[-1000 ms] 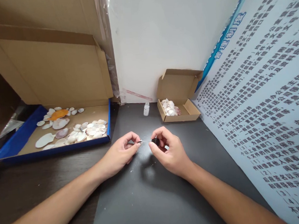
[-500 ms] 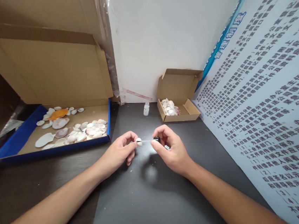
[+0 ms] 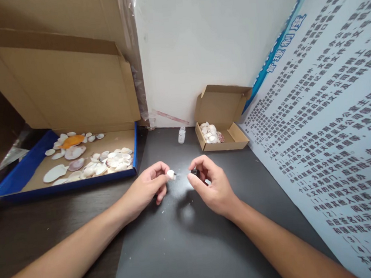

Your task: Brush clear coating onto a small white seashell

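Observation:
Between the thumb and fingers of my left hand (image 3: 150, 184) is a small white seashell (image 3: 171, 174), held just above the dark mat. My right hand (image 3: 211, 182) pinches a black brush cap (image 3: 195, 172). A thin, pale stem runs left from the cap, hard to make out against the glare, and its dark tip (image 3: 176, 174) is at the shell's right edge. Whether the tip touches the shell I cannot tell. Behind the hands stands a small uncapped bottle (image 3: 181, 135), clear with a whitish look.
At the left, an open blue-edged cardboard box (image 3: 66, 192) holds several shells and an orange piece (image 3: 72, 141). A smaller open cardboard box (image 3: 225, 146) with shells stands at the back right. A white board (image 3: 193, 46) and a printed poster (image 3: 328, 121) border the mat (image 3: 184, 257).
The shell has turned in my left fingers, its white outer side now showing more. The brush tip has shifted to the shell's right edge. My right hand is nearly still.

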Demonstrator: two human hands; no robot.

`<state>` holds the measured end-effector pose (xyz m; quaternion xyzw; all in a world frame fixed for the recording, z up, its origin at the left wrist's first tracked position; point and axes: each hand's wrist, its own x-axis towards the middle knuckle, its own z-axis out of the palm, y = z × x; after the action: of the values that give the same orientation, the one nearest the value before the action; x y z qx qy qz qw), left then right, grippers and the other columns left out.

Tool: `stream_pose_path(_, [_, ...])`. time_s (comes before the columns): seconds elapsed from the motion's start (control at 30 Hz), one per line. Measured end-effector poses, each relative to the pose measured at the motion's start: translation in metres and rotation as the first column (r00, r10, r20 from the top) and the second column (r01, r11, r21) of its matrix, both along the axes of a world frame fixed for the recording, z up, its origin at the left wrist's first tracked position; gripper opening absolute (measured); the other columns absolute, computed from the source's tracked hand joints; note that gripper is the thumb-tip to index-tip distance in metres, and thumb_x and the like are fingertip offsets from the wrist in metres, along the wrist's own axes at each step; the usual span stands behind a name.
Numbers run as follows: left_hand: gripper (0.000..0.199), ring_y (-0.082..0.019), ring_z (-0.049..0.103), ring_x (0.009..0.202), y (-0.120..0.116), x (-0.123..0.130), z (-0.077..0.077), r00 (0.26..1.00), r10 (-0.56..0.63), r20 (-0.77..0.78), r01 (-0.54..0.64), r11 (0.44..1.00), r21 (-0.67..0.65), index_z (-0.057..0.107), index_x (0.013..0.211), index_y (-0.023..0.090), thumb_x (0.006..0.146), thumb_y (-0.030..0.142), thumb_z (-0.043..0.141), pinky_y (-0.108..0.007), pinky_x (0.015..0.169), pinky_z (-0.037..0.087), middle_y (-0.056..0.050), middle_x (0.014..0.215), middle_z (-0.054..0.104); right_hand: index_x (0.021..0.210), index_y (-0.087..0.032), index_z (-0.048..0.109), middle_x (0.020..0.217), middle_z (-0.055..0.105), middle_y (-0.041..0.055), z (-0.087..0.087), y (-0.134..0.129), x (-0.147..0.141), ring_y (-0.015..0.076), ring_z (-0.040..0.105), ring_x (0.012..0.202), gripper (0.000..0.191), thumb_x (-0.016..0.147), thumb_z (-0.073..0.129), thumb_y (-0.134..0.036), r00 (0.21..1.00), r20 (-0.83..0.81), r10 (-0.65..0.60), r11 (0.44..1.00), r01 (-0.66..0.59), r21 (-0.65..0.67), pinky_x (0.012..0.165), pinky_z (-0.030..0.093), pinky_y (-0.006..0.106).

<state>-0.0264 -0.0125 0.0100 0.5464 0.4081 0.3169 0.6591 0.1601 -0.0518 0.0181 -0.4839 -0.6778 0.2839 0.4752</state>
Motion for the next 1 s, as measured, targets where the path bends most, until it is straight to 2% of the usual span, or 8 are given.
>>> stream_pose_path(0.17, [0.023, -0.005, 0.036, 0.038, 0.0004, -0.0008, 0.0, 0.999, 0.008, 0.033, -0.007, 0.999, -0.035, 0.046, 0.083, 0.021, 0.082, 0.039, 0.061, -0.016, 0.039, 0.032, 0.01, 0.05, 0.043, 0.082, -0.019, 0.058, 0.062, 0.036, -0.0065, 0.0004, -0.0006, -0.0006, 0.01, 0.037, 0.053, 0.001, 0.081, 0.057, -0.019, 0.997, 0.078, -0.005, 0.999, 0.002, 0.04, 0.052, 0.031, 0.023])
stream_pose_path(0.23, [0.023, -0.006, 0.036, 0.038, 0.0004, -0.001, 0.0, 0.999, 0.014, 0.042, -0.012, 0.998, -0.054, 0.047, 0.084, 0.021, 0.083, 0.039, 0.061, -0.016, 0.039, 0.032, 0.01, 0.048, 0.041, 0.083, -0.019, 0.059, 0.062, 0.038, -0.0063, 0.0001, -0.0011, -0.0009, 0.01, 0.037, 0.053, 0.002, 0.083, 0.057, -0.02, 0.998, 0.058, 0.002, 0.999, -0.005, 0.044, 0.052, 0.032, 0.023])
stream_pose_path(0.3, [0.021, -0.006, 0.036, 0.038, 0.0003, -0.0011, 0.0004, 0.998, 0.027, 0.056, -0.023, 0.997, -0.076, 0.047, 0.082, 0.021, 0.082, 0.036, 0.061, -0.016, 0.038, 0.032, 0.01, 0.048, 0.041, 0.086, -0.019, 0.059, 0.061, 0.039, -0.0065, 0.0, -0.0017, -0.0009, 0.0102, 0.038, 0.053, 0.005, 0.084, 0.057, -0.023, 0.999, 0.042, 0.022, 0.999, -0.023, 0.039, 0.052, 0.033, 0.023])
stream_pose_path(0.43, [0.017, -0.007, 0.037, 0.038, 0.0003, -0.0007, 0.0023, 0.997, 0.045, 0.068, -0.037, 0.993, -0.109, 0.047, 0.081, 0.021, 0.081, 0.031, 0.06, -0.015, 0.038, 0.032, 0.009, 0.047, 0.041, 0.077, -0.02, 0.056, 0.057, 0.035, -0.0076, 0.0004, -0.0024, -0.0011, 0.0096, 0.035, 0.05, 0.003, 0.081, 0.057, -0.02, 0.994, 0.108, -0.003, 1.0, 0.001, 0.02, 0.05, 0.029, 0.023])
stream_pose_path(0.6, [0.016, -0.007, 0.037, 0.038, 0.0005, -0.0004, 0.0035, 0.996, 0.05, 0.071, -0.042, 0.993, -0.111, 0.047, 0.081, 0.021, 0.079, 0.03, 0.061, -0.016, 0.038, 0.031, 0.01, 0.048, 0.04, 0.087, -0.02, 0.058, 0.059, 0.04, -0.0071, 0.0001, -0.002, -0.0013, 0.0101, 0.039, 0.051, 0.007, 0.085, 0.058, -0.026, 0.998, 0.055, 0.019, 0.999, -0.02, 0.024, 0.051, 0.033, 0.023])
stream_pose_path(0.73, [0.016, -0.007, 0.037, 0.038, -0.0001, -0.0006, 0.004, 0.996, 0.051, 0.071, -0.043, 0.993, -0.112, 0.047, 0.081, 0.021, 0.08, 0.029, 0.06, -0.016, 0.038, 0.031, 0.009, 0.049, 0.042, 0.08, -0.02, 0.055, 0.055, 0.033, -0.0085, -0.0002, -0.002, -0.0007, 0.0095, 0.034, 0.048, 0.004, 0.083, 0.058, -0.022, 0.995, 0.104, -0.008, 1.0, 0.008, 0.004, 0.048, 0.029, 0.023])
stream_pose_path(0.9, [0.015, -0.007, 0.038, 0.039, 0.0001, -0.0011, 0.0031, 0.996, 0.053, 0.074, -0.045, 0.993, -0.111, 0.048, 0.081, 0.021, 0.079, 0.03, 0.06, -0.016, 0.038, 0.03, 0.009, 0.05, 0.041, 0.087, -0.02, 0.056, 0.058, 0.04, -0.0074, -0.0001, -0.0022, -0.0007, 0.0101, 0.039, 0.051, 0.006, 0.086, 0.057, -0.026, 0.998, 0.047, 0.034, 0.999, -0.034, 0.013, 0.051, 0.032, 0.023])
stream_pose_path(1.0, [0.016, -0.006, 0.038, 0.039, 0.0007, -0.001, 0.0025, 0.995, 0.059, 0.075, -0.05, 0.993, -0.11, 0.048, 0.081, 0.021, 0.079, 0.029, 0.061, -0.016, 0.038, 0.03, 0.009, 0.051, 0.042, 0.081, -0.02, 0.054, 0.056, 0.036, -0.0084, 0.0001, -0.0019, -0.0011, 0.0094, 0.035, 0.048, 0.004, 0.083, 0.057, -0.022, 0.994, 0.101, 0.037, 0.999, -0.035, -0.02, 0.049, 0.029, 0.023])
